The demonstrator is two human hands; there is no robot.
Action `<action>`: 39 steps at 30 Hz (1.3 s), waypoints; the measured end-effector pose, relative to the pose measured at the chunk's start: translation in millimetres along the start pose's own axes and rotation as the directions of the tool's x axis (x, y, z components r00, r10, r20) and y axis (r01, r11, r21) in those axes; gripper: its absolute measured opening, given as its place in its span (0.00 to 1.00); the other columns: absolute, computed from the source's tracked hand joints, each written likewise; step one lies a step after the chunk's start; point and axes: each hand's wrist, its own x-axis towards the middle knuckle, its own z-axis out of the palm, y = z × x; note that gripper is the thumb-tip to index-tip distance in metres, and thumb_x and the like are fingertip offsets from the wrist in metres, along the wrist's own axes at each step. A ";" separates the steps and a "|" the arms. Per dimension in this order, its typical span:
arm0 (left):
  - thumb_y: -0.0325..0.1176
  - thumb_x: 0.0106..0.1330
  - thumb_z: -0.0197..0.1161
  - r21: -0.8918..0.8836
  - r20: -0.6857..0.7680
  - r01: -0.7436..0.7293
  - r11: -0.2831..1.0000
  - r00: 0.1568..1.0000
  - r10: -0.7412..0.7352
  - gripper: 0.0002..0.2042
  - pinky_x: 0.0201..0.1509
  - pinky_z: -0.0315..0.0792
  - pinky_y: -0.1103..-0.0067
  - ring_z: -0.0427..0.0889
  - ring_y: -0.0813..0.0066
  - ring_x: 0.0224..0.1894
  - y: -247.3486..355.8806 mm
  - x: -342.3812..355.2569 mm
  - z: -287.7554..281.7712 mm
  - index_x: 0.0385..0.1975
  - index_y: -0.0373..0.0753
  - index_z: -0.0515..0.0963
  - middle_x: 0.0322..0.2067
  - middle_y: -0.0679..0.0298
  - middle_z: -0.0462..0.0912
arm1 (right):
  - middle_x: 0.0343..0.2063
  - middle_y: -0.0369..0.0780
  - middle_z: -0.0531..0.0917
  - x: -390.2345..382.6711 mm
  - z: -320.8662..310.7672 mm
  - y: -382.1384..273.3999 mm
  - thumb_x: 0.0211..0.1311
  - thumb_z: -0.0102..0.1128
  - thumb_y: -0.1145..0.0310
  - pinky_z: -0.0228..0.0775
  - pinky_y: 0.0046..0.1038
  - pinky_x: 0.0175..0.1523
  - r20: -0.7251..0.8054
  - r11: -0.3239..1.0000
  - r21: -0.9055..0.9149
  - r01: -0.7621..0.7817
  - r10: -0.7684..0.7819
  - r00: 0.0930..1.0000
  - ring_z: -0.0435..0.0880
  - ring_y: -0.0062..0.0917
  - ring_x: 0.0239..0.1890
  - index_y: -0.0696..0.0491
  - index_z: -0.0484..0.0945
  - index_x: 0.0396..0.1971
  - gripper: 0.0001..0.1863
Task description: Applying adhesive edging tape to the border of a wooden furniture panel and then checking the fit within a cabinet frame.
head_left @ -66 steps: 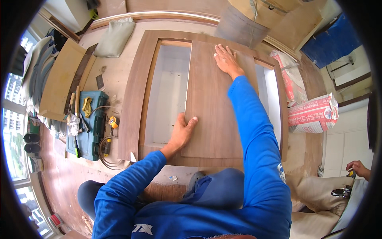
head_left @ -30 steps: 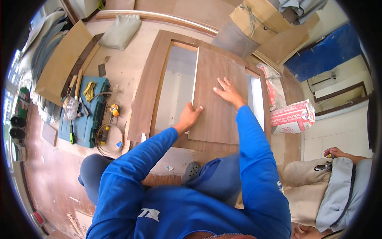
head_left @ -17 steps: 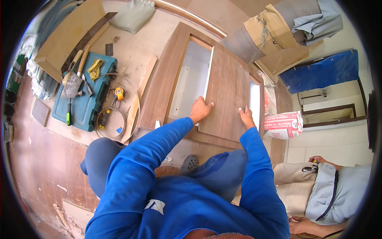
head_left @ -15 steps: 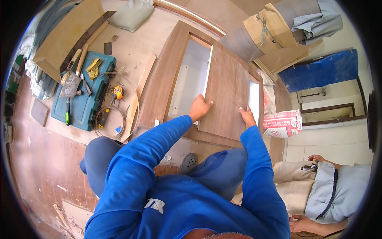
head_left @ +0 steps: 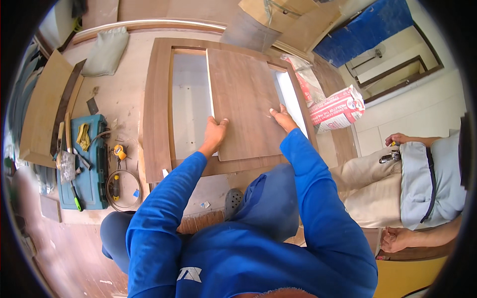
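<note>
Fingers (head_left: pixel 210 120) of the left hand (head_left: pixel 214 135) pinch the left edge of a flat, rectangular brown wood-grain panel (head_left: pixel 243 94) over a brown wood-grain frame (head_left: pixel 158 109), the right hand (head_left: pixel 284 120) touches its right edge, grip unclear, 2 blue-sleeved arms (head_left: pixel 171 184) reach forward, and the panel's long axis points away, far end slightly left.

Both blue-sleeved arms (head_left: pixel 171 196) extended forward; left grip (head_left: pixel 214 134) and right grip (head_left: pixel 284 119) set apart, both curled, thumbs (head_left: pixel 223 122) uppermost.

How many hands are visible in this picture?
4: the person's left hand at the left edge of the wooden panel, right hand at its right; far right, one co-worker's hand above, another hand below.
</note>
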 end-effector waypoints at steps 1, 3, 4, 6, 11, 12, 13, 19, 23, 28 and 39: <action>0.43 0.66 0.64 -0.012 -0.017 -0.027 1.000 0.999 0.027 0.23 0.47 0.74 0.63 0.81 0.52 0.42 -1.9 0.5 3.9 0.46 0.28 0.67 0.36 0.46 0.80 | 0.68 0.58 0.64 -2.0 -1.8 -0.2 0.65 0.57 0.47 0.55 0.33 0.73 -0.013 1.000 0.005 -0.009 0.009 1.000 0.64 0.43 0.71 0.62 0.46 0.74 0.49; 0.43 0.66 0.63 -0.023 0.005 -0.031 0.999 1.000 0.031 0.22 0.46 0.74 0.63 0.80 0.54 0.41 -11.6 7.7 3.3 0.45 0.29 0.67 0.36 0.46 0.80 | 0.68 0.58 0.64 -0.3 -5.0 -3.7 0.66 0.56 0.47 0.55 0.33 0.73 -0.008 1.000 -0.025 -0.002 0.002 1.000 0.63 0.44 0.72 0.60 0.45 0.74 0.49; 0.43 0.66 0.63 -0.039 0.014 -0.028 0.999 0.999 0.029 0.21 0.45 0.73 0.63 0.80 0.56 0.40 -11.8 9.6 3.2 0.44 0.29 0.66 0.36 0.47 0.79 | 0.68 0.58 0.64 0.5 -6.3 -2.6 0.66 0.56 0.47 0.55 0.33 0.73 -0.018 1.000 -0.021 -0.010 0.010 1.000 0.63 0.44 0.72 0.60 0.45 0.74 0.49; 0.43 0.67 0.63 -0.034 0.017 -0.046 0.998 0.999 0.047 0.21 0.44 0.73 0.64 0.79 0.58 0.39 -14.2 9.3 3.2 0.43 0.30 0.66 0.36 0.48 0.79 | 0.68 0.58 0.64 1.1 -6.4 -1.1 0.66 0.56 0.47 0.55 0.34 0.73 0.005 1.000 -0.009 -0.021 0.021 1.000 0.62 0.45 0.72 0.59 0.45 0.74 0.48; 0.43 0.67 0.63 -0.038 0.035 -0.032 0.999 0.999 0.033 0.20 0.43 0.73 0.67 0.77 0.64 0.37 -0.6 2.5 6.7 0.42 0.31 0.66 0.33 0.52 0.77 | 0.69 0.58 0.63 7.5 -5.7 22.6 0.68 0.56 0.47 0.52 0.35 0.74 -0.022 0.987 0.149 -0.058 0.062 0.998 0.60 0.45 0.73 0.61 0.47 0.74 0.47; 0.43 0.67 0.62 -0.007 0.052 -0.044 0.999 0.998 0.045 0.21 0.43 0.74 0.69 0.77 0.66 0.39 4.9 4.2 12.8 0.44 0.30 0.67 0.36 0.53 0.77 | 0.69 0.58 0.62 12.1 -13.9 32.8 0.68 0.56 0.47 0.51 0.35 0.75 -0.063 0.982 0.160 -0.099 0.110 0.992 0.59 0.44 0.73 0.63 0.47 0.73 0.47; 0.42 0.67 0.62 0.043 0.051 -0.040 0.998 0.998 0.037 0.21 0.44 0.76 0.71 0.77 0.68 0.41 -0.6 3.7 8.7 0.46 0.29 0.68 0.39 0.54 0.77 | 0.69 0.58 0.62 10.0 -10.8 34.1 0.68 0.56 0.47 0.51 0.35 0.75 -0.054 0.980 0.170 -0.106 0.117 0.992 0.59 0.44 0.73 0.63 0.47 0.73 0.47; 0.41 0.67 0.62 -0.040 0.033 -0.024 0.999 0.999 0.025 0.19 0.42 0.75 0.72 0.77 0.69 0.39 -2.4 -1.4 -2.8 0.44 0.30 0.68 0.37 0.56 0.77 | 0.73 0.55 0.55 -1.2 -2.6 18.4 0.70 0.53 0.43 0.46 0.33 0.76 0.048 0.926 0.314 -0.211 0.206 0.977 0.53 0.40 0.76 0.70 0.49 0.71 0.49; 0.43 0.67 0.62 0.066 0.026 -0.038 0.997 0.999 0.036 0.20 0.44 0.74 0.68 0.76 0.66 0.37 -4.3 1.5 2.4 0.42 0.32 0.67 0.34 0.56 0.76 | 0.72 0.56 0.57 -1.0 -6.5 24.3 0.70 0.49 0.41 0.45 0.33 0.77 -0.006 0.959 0.247 -0.137 0.143 0.990 0.54 0.40 0.76 0.70 0.51 0.70 0.48; 0.42 0.67 0.62 -0.048 0.026 -0.070 0.996 0.997 0.071 0.19 0.42 0.75 0.72 0.77 0.71 0.38 -3.7 -2.6 2.2 0.44 0.31 0.69 0.36 0.57 0.78 | 0.75 0.52 0.51 3.5 -11.3 23.5 0.72 0.47 0.41 0.38 0.33 0.78 0.083 0.979 0.109 -0.172 0.163 0.983 0.46 0.37 0.78 0.65 0.47 0.73 0.47; 0.42 0.67 0.63 0.040 -0.002 -0.069 0.997 0.998 0.069 0.19 0.41 0.76 0.71 0.77 0.70 0.39 -10.0 2.6 -1.9 0.45 0.31 0.69 0.37 0.56 0.77 | 0.76 0.49 0.46 -16.1 -15.0 3.8 0.72 0.47 0.41 0.36 0.34 0.79 0.169 0.921 0.318 -0.226 0.180 0.969 0.41 0.37 0.79 0.63 0.45 0.74 0.47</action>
